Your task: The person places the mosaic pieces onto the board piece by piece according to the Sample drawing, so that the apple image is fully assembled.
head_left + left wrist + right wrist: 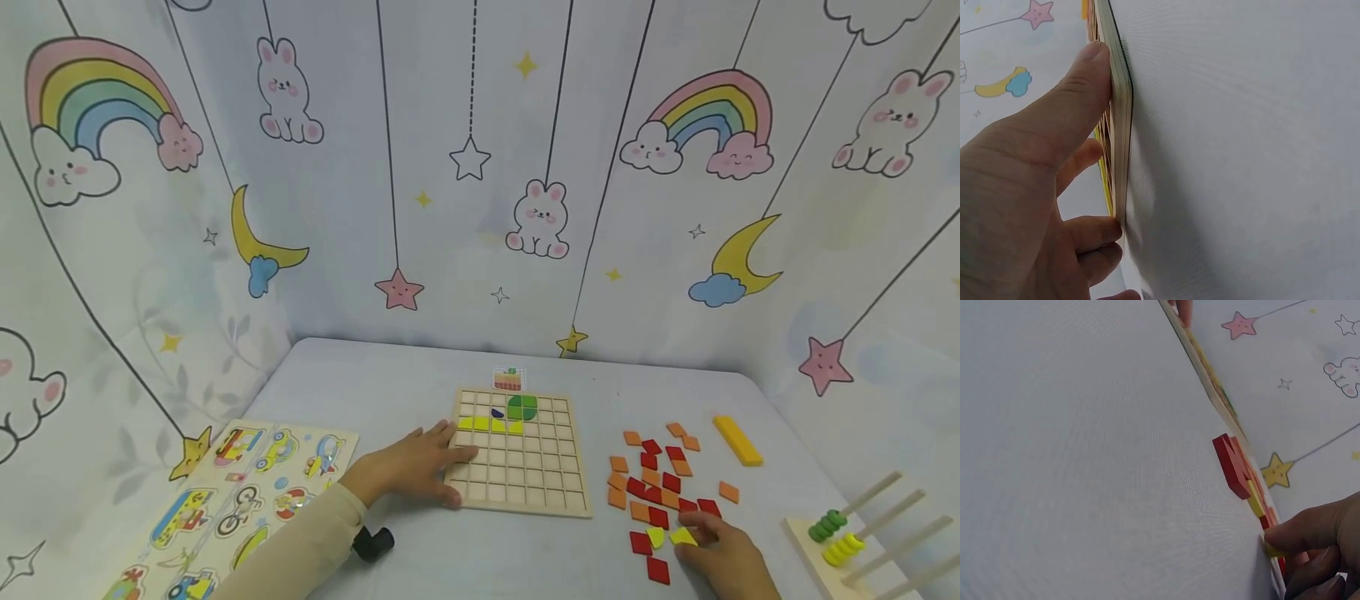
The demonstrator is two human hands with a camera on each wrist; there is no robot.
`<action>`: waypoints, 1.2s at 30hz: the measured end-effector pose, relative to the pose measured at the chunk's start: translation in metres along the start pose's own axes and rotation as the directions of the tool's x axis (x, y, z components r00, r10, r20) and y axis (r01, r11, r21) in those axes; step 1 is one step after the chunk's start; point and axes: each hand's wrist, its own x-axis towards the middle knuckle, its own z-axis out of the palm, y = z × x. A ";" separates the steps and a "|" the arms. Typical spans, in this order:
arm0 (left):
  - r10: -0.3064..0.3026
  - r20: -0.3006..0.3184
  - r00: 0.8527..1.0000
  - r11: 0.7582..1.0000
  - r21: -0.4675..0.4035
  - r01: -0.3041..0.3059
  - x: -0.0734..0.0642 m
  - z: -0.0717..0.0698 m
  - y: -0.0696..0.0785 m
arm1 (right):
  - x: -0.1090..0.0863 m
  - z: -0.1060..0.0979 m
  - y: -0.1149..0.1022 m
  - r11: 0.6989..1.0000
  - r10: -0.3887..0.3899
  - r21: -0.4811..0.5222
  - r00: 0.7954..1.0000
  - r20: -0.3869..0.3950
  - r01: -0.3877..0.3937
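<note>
Right fingers (pixel 699 522) pinch yellow tile (pixel 682 536).
We note: board (pixel 536 477) lies left and ahead of them, spread left fingers (pixel 459 455) on its edge.

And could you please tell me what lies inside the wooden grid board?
The wooden grid board holds green pieces, a dark blue piece and yellow pieces. The left hand covers part of its left side; what lies beneath cannot be seen.
</note>
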 end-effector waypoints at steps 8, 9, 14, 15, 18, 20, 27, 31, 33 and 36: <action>0.009 0.002 1.000 1.000 -0.001 -0.009 0.000 0.000 -0.001 | -0.001 -0.007 0.000 0.972 -0.039 0.234 0.999 0.012 0.035; 0.009 0.001 1.000 1.000 0.004 -0.009 0.000 0.000 -0.002 | -0.001 -0.009 -0.004 0.959 -0.040 0.280 0.999 0.008 0.036; 0.007 -0.004 1.000 1.000 0.009 -0.007 0.001 0.000 -0.003 | 0.006 -0.013 -0.028 0.878 -0.033 0.478 0.999 0.033 0.013; 0.009 -0.005 1.000 1.000 0.012 -0.009 0.001 0.001 -0.004 | 0.009 -0.012 -0.033 0.857 -0.041 0.515 0.998 0.042 0.013; 0.010 -0.005 1.000 1.000 0.011 -0.010 0.001 0.001 -0.003 | 0.017 -0.009 -0.052 0.793 -0.100 0.608 0.993 0.066 0.039; 0.013 -0.005 1.000 1.000 0.007 -0.013 0.001 0.000 -0.002 | 0.022 -0.004 -0.067 0.767 -0.162 0.637 0.984 0.073 0.079; 0.010 -0.006 1.000 1.000 0.003 -0.010 0.000 -0.001 0.000 | 0.047 0.028 -0.122 0.738 -0.340 0.642 0.937 0.086 0.209; 0.015 -0.007 1.000 1.000 0.013 -0.015 0.001 -0.001 -0.001 | 0.063 0.056 -0.149 0.775 -0.346 0.593 0.932 0.107 0.220; 0.019 -0.008 1.000 1.000 0.017 -0.018 0.001 0.000 -0.001 | 0.070 0.069 -0.158 0.801 -0.357 0.546 0.928 0.105 0.246; 0.021 -0.010 1.000 1.000 0.018 -0.021 0.001 0.000 0.000 | 0.079 0.085 -0.168 0.846 -0.386 0.431 0.918 0.088 0.314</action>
